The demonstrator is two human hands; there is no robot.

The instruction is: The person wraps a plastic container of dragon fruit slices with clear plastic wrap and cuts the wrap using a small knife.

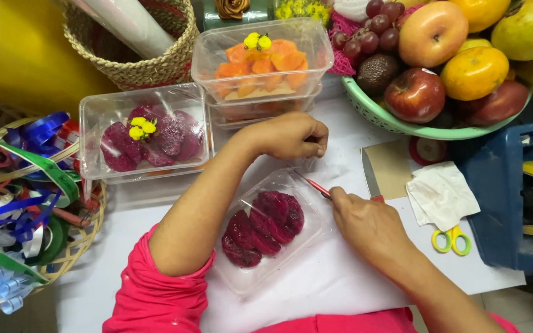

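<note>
Between my hands sits the open clear tray (pixel 260 271) of dragon fruit slices (pixel 260 228). My left hand (pixel 291 135) curls shut on the lid's edge; my right hand (pixel 365 222) pinches a red-handled tool (pixel 313 184). A slip, I judge, could jab the fruit or tip the tray off the tabletop (pixel 340 283).

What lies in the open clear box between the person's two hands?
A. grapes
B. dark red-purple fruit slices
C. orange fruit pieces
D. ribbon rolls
B: the open clear box between the left hand and the right hand holds dark red-purple fruit slices.
</note>
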